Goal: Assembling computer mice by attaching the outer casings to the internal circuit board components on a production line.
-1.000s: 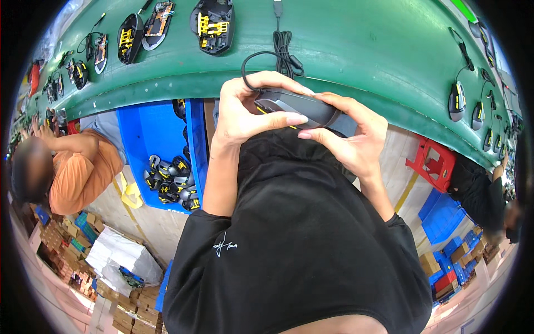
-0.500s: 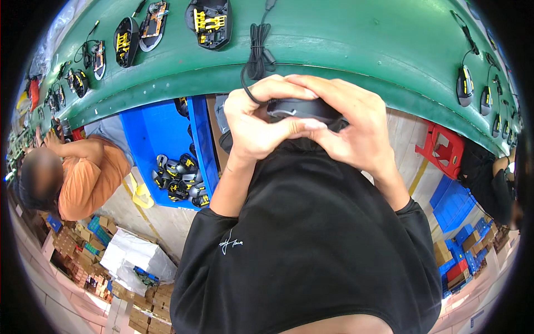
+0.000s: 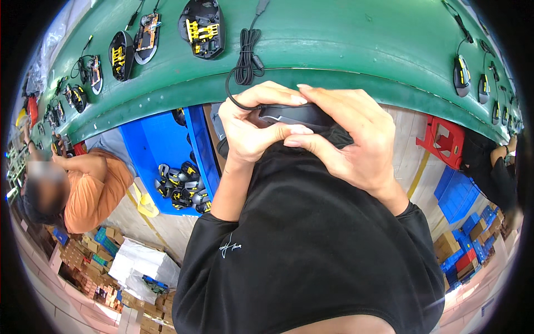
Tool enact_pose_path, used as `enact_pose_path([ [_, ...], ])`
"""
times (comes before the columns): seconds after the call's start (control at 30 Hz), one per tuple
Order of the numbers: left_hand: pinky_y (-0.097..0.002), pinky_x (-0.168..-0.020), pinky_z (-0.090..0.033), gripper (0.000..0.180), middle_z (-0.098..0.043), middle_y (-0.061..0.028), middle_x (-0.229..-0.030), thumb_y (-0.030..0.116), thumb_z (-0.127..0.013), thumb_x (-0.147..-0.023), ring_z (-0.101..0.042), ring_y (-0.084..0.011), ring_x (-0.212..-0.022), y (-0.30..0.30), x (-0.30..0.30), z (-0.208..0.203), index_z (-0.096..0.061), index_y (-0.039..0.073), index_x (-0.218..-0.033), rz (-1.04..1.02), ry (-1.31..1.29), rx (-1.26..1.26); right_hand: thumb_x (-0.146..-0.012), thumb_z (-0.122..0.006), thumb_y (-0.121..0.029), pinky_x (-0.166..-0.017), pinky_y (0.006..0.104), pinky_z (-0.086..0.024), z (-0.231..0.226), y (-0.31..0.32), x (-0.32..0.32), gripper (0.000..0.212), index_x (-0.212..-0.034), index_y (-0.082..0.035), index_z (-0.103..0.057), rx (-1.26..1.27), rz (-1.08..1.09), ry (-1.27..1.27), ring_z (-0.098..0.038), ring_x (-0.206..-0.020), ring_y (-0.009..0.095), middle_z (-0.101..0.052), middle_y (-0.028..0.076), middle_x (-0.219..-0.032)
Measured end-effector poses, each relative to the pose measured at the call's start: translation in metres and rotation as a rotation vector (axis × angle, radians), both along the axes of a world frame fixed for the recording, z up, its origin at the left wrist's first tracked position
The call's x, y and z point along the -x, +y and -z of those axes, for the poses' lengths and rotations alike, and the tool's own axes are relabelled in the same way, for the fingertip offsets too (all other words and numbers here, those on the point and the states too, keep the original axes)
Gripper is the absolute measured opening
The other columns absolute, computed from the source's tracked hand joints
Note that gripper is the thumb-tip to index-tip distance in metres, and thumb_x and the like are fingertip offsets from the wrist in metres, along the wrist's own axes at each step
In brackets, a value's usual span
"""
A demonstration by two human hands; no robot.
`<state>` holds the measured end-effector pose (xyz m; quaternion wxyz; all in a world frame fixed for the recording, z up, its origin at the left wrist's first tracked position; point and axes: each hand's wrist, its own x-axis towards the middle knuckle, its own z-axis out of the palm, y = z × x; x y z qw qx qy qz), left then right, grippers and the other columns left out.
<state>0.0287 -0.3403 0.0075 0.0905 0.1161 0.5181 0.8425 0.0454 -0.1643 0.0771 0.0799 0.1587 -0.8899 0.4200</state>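
A black corded computer mouse (image 3: pixel 305 116) is held between my two hands, just in front of the table's near edge. My left hand (image 3: pixel 240 131) grips its cable end, thumb toward me and index finger along the far side. My right hand (image 3: pixel 361 131) closes round the other end, its thumb on the near side and fingers arched over the top. Part of the mouse is hidden under the fingers. From my left hand, the cord runs up to a tied black cable bundle (image 3: pixel 245 58) on the green table (image 3: pixel 334 39).
Beyond the cable lies an open mouse shell (image 3: pixel 203 33) with yellow parts; more mouse parts sit leftward. Several mice (image 3: pixel 461 75) line the right side. Below the table, a blue bin (image 3: pixel 146 139) holds black-and-yellow pieces. A red stool (image 3: pixel 443 142) and co-workers flank me.
The mouse has tilted slightly, baring more of its top surface. My right fingertips have shifted on it, and my left thumb has slid a little left. The table view has shifted slightly.
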Motion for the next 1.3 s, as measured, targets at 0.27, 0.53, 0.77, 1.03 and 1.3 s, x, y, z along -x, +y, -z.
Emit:
enact_pose_path([
  [0.27, -0.0418, -0.088, -0.051, 0.036, -0.067, -0.0219, -0.098, 0.009, -0.077, -0.068, -0.064, -0.0308, -0.093, -0.006, -0.001, 0.023, -0.064, -0.002, -0.1, 0.1, -0.276, -0.365, -0.057, -0.09, -0.019, -0.079, 0.0294, -0.052, 0.0, 0.01, 0.005, 0.056, -0.106, 0.0, -0.07, 0.258, 0.073, -0.383, -0.07, -0.088, 0.02, -0.073, 0.01, -0.093],
  [0.53, -0.0458, -0.093, -0.051, 0.044, -0.068, -0.0233, -0.101, 0.011, -0.083, -0.065, -0.064, -0.0319, -0.099, -0.007, 0.013, 0.036, -0.063, -0.002, -0.102, 0.132, -0.156, -0.672, -0.06, -0.088, -0.016, -0.076, 0.0278, -0.053, 0.003, 0.017, -0.004, 0.049, -0.103, 0.0, -0.071, 0.183, -0.057, -0.217, -0.07, -0.084, 0.018, -0.073, 0.011, -0.096],
  [0.77, -0.0375, -0.095, -0.049, 0.064, -0.062, -0.0155, -0.118, 0.0, -0.082, -0.068, -0.061, -0.0232, -0.108, 0.021, 0.0, 0.011, -0.052, -0.004, -0.124, -0.085, -0.28, -0.25, -0.084, -0.076, -0.019, -0.08, 0.0294, -0.057, 0.039, -0.001, -0.001, 0.039, -0.112, 0.005, -0.063, 1.263, 0.291, -0.81, -0.068, -0.089, 0.014, -0.07, 0.009, -0.099],
  [1.03, -0.0293, -0.09, -0.05, 0.048, -0.067, -0.008, -0.108, 0.0, -0.077, -0.078, -0.062, -0.0134, -0.1, 0.039, 0.008, -0.009, -0.056, -0.003, -0.12, -0.044, -0.235, -0.048, -0.095, -0.061, -0.027, -0.079, 0.0309, -0.059, 0.044, 0.004, -0.002, 0.039, -0.117, 0.005, -0.057, 1.354, 0.197, -0.755, -0.067, -0.093, 0.017, -0.066, 0.012, -0.108],
  [1.3, -0.0274, -0.088, -0.05, 0.033, -0.069, -0.0121, -0.107, 0.004, -0.072, -0.085, -0.063, -0.0132, -0.096, 0.06, 0.046, -0.028, -0.062, -0.006, -0.114, 0.044, -0.166, 0.031, -0.1, -0.052, -0.029, -0.079, 0.0315, -0.061, 0.008, 0.038, 0.04, 0.037, -0.118, 0.003, -0.057, 1.334, 0.249, -0.677, -0.068, -0.093, 0.016, -0.066, 0.012, -0.108],
])
